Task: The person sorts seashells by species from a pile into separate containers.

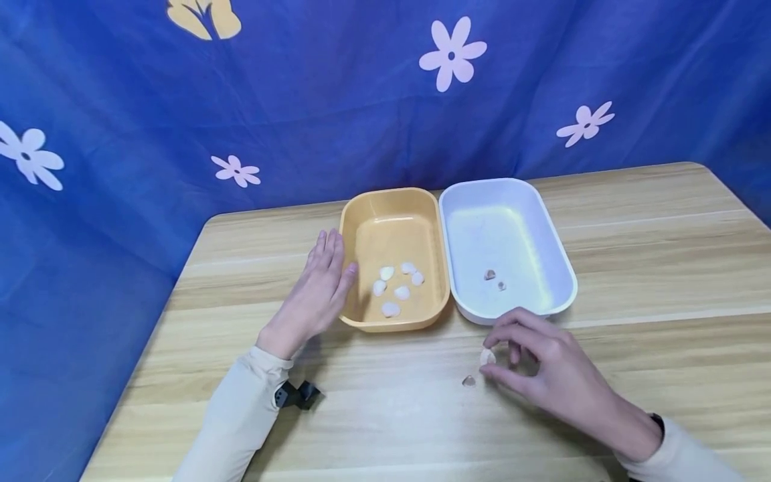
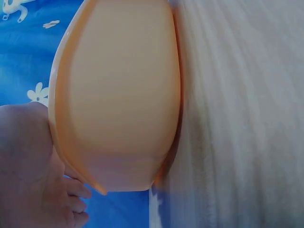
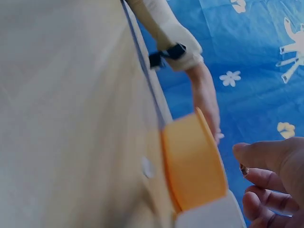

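Note:
My left hand [image 1: 316, 288] rests along the left rim of the orange tray [image 1: 394, 326], its fingers extended and the thumb lying over the edge. In the left wrist view, the hand [image 2: 31, 166] meets the tray's outer wall [image 2: 118, 95]. Several white shells [image 1: 390, 309] lie in that tray. In front of the white tray [image 1: 512, 189], my right hand [image 1: 548, 361] pinches a small shell [image 1: 488, 357] between thumb and fingertips. It looks pale from the head and brownish [image 3: 244, 170] in the right wrist view. A small brown shell [image 1: 468, 381] lies on the table nearby.
Inside the white tray are two small brown shells [image 1: 490, 274]. Both trays stand side by side at the back of the wooden table [image 1: 656, 268]. Behind it hangs a blue cloth [image 1: 337, 100] with flower prints.

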`<state>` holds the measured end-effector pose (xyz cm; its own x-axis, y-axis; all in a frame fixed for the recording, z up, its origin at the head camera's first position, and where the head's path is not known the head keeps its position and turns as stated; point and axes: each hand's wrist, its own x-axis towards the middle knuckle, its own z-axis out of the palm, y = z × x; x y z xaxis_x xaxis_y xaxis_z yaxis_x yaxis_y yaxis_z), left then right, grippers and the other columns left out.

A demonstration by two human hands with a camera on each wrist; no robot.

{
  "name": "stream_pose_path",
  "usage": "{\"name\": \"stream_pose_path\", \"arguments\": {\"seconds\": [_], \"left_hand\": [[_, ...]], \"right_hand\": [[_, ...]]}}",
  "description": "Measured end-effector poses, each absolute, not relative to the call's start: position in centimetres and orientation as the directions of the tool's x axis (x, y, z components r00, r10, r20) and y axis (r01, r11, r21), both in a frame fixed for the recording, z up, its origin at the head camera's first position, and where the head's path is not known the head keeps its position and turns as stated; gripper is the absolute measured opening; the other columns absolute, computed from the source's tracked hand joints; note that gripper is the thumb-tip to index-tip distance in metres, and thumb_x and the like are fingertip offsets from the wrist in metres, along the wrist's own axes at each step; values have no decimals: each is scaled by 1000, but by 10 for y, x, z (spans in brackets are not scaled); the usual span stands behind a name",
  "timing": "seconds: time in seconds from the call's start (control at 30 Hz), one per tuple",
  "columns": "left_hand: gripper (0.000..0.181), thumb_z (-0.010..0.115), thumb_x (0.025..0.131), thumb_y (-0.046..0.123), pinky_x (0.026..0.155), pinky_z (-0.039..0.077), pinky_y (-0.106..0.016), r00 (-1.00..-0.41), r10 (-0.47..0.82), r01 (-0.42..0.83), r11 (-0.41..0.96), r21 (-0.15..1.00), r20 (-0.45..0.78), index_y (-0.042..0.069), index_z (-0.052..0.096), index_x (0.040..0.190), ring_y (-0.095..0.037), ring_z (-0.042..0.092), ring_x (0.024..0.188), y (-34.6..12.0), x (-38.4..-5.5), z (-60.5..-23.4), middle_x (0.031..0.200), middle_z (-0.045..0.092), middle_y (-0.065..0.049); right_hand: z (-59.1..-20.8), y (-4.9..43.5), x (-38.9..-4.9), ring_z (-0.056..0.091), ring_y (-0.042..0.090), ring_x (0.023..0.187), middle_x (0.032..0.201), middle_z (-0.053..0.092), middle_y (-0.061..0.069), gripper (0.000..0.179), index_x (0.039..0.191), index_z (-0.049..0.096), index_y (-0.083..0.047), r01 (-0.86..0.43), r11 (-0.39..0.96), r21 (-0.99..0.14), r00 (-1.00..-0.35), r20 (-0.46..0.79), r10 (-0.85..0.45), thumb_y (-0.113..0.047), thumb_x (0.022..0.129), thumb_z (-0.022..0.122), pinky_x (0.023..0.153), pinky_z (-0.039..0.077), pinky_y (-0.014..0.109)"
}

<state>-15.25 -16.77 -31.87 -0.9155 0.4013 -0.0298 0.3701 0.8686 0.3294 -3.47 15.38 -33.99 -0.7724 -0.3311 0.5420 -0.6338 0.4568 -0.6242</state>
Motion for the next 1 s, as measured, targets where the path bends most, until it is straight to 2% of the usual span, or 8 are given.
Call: {"name": "stream_pose_path", "arguments": {"seconds": [0.23, 0.37, 0.63, 0.77, 1.0], "left_hand": [[65, 21, 106, 36, 119, 2, -47, -910, 412, 378, 864, 333, -36, -10, 6, 149, -31, -11, 146, -169, -152, -319, 158, 1, -25], [66, 19, 106, 38, 119, 0, -46, -910, 414, 380, 863, 333, -35, -10, 7, 149, -31, -10, 146, -169, -151, -319, 158, 0, -24], [66, 21, 106, 37, 119, 1, -46, -916, 399, 368, 872, 323, -32, -10, 6, 150, -32, -10, 146, -167, -150, -321, 158, 0, -25], [66, 21, 106, 37, 120, 1, -45, -919, 394, 367, 876, 314, -24, -10, 7, 149, -33, -9, 146, -167, -149, -321, 158, 1, -25], [66, 22, 106, 37, 120, 0, -44, -918, 395, 371, 878, 304, -21, -11, 7, 149, -32, -10, 146, -165, -149, -322, 158, 1, -25]], "right_hand": [[-321, 171, -62, 50, 3, 66, 94, 62, -7, 34, 90, 71, -16, -609, 533, -587, -784, 546, -294, -7, 62, 87, 52, 39, 12], [-316, 179, -80, 49, 4, 63, 89, 61, -9, 31, 89, 71, -16, -573, 587, -571, -805, 527, -273, -7, 64, 88, 52, 37, 15], [-324, 188, -109, 50, 5, 61, 87, 61, -6, 24, 87, 71, -12, -504, 664, -552, -847, 468, -254, -11, 69, 87, 53, 40, 18], [-329, 188, -120, 50, 7, 62, 86, 61, -3, 23, 87, 71, -11, -494, 686, -534, -852, 457, -258, -11, 70, 86, 54, 37, 16], [-331, 191, -134, 50, 10, 64, 85, 61, 3, 21, 88, 71, -9, -465, 733, -497, -867, 425, -261, -11, 72, 85, 54, 36, 23]]}}
